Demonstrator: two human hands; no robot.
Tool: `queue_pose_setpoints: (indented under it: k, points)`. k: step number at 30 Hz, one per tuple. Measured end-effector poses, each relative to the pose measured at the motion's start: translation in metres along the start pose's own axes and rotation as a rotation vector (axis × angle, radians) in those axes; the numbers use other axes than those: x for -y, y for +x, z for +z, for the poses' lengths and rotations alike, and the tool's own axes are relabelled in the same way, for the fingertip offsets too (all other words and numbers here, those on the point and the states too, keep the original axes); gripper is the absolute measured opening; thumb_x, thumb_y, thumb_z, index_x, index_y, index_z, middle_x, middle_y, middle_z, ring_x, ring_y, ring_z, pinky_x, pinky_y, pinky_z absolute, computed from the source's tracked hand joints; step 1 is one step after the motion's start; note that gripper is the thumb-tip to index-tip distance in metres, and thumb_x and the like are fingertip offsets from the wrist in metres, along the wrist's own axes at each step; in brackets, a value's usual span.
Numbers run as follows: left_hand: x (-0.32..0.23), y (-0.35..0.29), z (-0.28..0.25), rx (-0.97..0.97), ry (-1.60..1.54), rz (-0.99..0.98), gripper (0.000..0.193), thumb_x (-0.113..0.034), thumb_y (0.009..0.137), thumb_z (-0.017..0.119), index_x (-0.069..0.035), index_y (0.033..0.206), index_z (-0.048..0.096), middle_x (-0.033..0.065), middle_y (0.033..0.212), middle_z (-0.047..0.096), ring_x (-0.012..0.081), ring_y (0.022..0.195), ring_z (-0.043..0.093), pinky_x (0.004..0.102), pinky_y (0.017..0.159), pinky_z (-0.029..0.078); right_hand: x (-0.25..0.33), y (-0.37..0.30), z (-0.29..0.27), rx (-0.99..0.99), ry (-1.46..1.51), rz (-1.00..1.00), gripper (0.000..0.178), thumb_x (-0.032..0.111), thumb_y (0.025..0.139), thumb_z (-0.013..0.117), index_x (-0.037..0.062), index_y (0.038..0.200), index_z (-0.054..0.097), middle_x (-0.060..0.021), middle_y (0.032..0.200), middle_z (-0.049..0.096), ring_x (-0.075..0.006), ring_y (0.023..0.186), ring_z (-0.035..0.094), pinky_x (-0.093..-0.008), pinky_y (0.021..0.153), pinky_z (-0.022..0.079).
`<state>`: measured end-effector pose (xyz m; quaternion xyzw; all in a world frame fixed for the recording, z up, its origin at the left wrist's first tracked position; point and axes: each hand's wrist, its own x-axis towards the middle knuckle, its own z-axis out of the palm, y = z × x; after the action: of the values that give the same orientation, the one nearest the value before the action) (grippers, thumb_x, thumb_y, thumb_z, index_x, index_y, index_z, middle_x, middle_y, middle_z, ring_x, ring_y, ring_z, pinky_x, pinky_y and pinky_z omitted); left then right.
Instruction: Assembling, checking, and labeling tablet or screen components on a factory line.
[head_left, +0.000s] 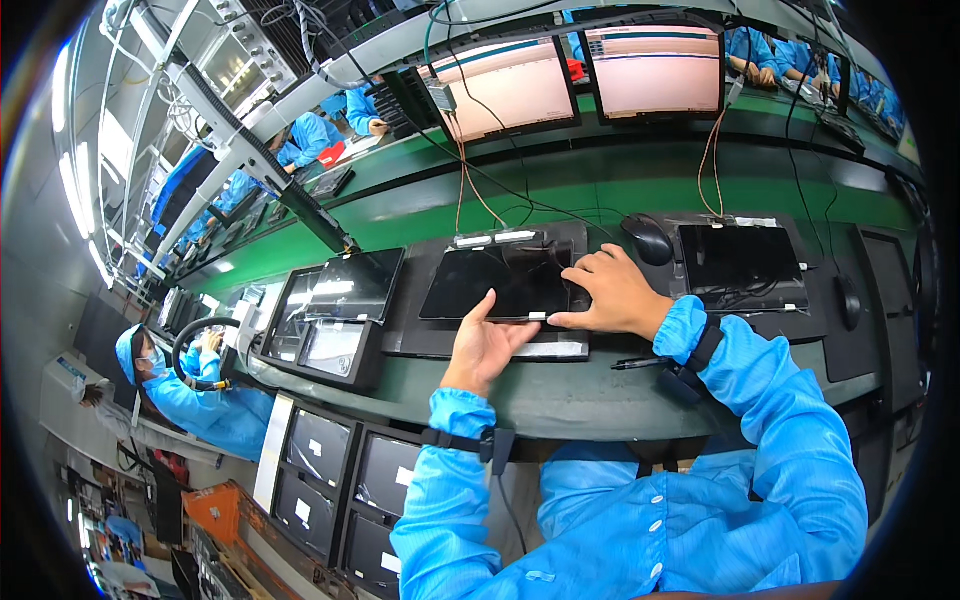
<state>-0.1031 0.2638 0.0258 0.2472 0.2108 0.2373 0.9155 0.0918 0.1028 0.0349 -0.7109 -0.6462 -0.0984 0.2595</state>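
A black tablet-like screen (490, 283) lies on a dark fixture (405, 335) in front of me, with white labels on its edges. My left hand (482, 352) is palm up at its near edge. The thumb points up over the screen, and the fingers stretch out along the edge, apart from the thumb. From the right, my right hand (622, 292) curls its thumb and fingers round the screen's near right corner. Some of its fingertips are hidden. Blue sleeves and dark wrist bands cover both wrists.
To the right, a second black screen (742, 267) sits beside a black mouse (648, 240). A pen (640, 364) rests near the front edge. Black-framed panels (335, 300) stand left, with trays (318, 447) below. Cables hang from above, before two monitors (655, 72). A co-worker (190, 385) sits left.
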Motion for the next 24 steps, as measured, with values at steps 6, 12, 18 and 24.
queue_pose_setpoints:
  k: [6, 12, 18, 24]
  points:
    - [-0.037, -0.024, -0.044, -0.317, 1.502, 0.483, 0.055, -0.044, 0.082, 0.087, 0.0, 0.108, 0.067, 0.0126, 0.09, 0.073, 0.0268, 0.078, 0.071, 0.0383, 0.072, 0.057, -0.019, -0.004, 0.016, -0.083, -0.139, -0.185, 0.078, 0.073, 0.083, 0.066, 0.0017, 0.115, 0.071, -0.0184, 0.103, 0.068, -0.0354, 0.105, 0.063, -0.0562, 0.11, 0.037]
    - [-0.064, 0.021, -0.068, -0.11, 2.09, 0.745, 0.102, -0.052, 0.067, 0.092, -0.006, 0.148, 0.051, 0.0307, 0.155, 0.038, 0.0462, 0.142, 0.039, 0.0515, 0.116, 0.036, -0.015, -0.006, 0.015, -0.07, -0.219, -0.16, 0.065, 0.07, 0.084, 0.064, 0.0074, 0.101, 0.07, -0.0129, 0.099, 0.067, -0.0319, 0.103, 0.063, -0.0533, 0.098, 0.039]
    - [-0.095, 0.014, -0.132, -0.187, 2.185, 0.986, 0.068, -0.028, 0.086, 0.083, 0.0, 0.142, 0.057, 0.0286, 0.143, 0.053, 0.0416, 0.132, 0.052, 0.0474, 0.113, 0.039, 0.021, -0.022, -0.014, -0.189, 0.054, -0.2, 0.054, 0.05, 0.08, 0.074, 0.0069, 0.112, 0.068, -0.0129, 0.107, 0.06, -0.0299, 0.108, 0.057, -0.0486, 0.104, 0.039]
    - [-0.068, 0.014, -0.066, -0.284, 2.115, 0.623, 0.096, -0.058, 0.081, 0.082, 0.003, 0.148, 0.051, 0.0352, 0.151, 0.042, 0.0472, 0.141, 0.041, 0.0528, 0.118, 0.036, -0.067, -0.295, -0.234, -0.367, -0.675, 0.465, 0.053, 0.042, 0.08, 0.076, 0.0075, 0.12, 0.07, -0.012, 0.111, 0.07, -0.0363, 0.107, 0.064, -0.0493, 0.091, 0.049]
